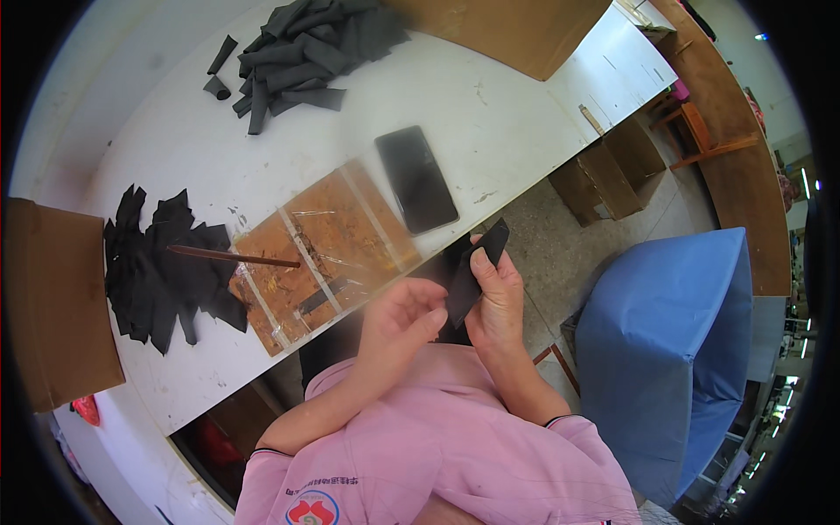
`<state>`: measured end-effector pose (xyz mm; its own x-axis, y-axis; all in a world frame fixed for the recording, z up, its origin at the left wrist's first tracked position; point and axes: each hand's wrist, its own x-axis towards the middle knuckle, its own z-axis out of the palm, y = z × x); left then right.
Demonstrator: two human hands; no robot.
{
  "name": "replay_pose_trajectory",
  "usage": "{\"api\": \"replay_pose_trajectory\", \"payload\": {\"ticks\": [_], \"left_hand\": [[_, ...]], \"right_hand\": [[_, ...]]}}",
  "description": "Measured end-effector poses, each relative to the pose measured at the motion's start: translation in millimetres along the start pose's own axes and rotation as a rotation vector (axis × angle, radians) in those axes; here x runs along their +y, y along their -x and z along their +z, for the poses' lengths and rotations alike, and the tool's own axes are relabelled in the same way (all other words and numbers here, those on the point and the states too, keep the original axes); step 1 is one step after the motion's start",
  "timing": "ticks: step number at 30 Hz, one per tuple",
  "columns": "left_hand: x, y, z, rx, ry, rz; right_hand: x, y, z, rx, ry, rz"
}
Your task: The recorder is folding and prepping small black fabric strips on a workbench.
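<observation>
My right hand (497, 302) grips a flat black fabric strip (468, 284) in front of my body, just off the table's near edge, with the thumb pressed on top. Beside the strip's lower left edge is my left hand (404, 317), its fingers loosely curled and apart from the thumb; nothing shows in it. Left of my hands, a worn brown board (337, 236) with clear tape strips lies along the table edge. A thin rusty rod (236, 256) reaches over it from a spread pile of black fabric pieces (162, 280).
A black phone (417, 179) lies on the white table (490, 122). Dark folded fabric pieces (306, 57) are heaped at the back. Cardboard boxes stand at the left (61, 302) and back (516, 31). On the right are an open carton (612, 175), a blue fabric bin (652, 350) and a wooden stool (696, 131).
</observation>
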<state>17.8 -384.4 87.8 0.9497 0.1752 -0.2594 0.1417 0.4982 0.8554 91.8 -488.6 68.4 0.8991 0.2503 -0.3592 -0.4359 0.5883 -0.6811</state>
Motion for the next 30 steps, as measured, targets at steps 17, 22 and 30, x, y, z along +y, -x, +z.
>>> {"api": "replay_pose_trajectory", "payload": {"ticks": [17, 22, 30], "left_hand": [[-6, 5, -10, 0.053, -0.042, -0.009], [-7, 3, -14, 0.060, -0.014, -0.034], [-10, 3, -14, 0.147, -0.145, 0.062]], "right_hand": [[12, -1, -3, -0.043, 0.037, -0.001], [15, -3, -3, -0.034, 0.024, 0.020], [18, 2, 4, -0.066, 0.269, -0.221]]}}
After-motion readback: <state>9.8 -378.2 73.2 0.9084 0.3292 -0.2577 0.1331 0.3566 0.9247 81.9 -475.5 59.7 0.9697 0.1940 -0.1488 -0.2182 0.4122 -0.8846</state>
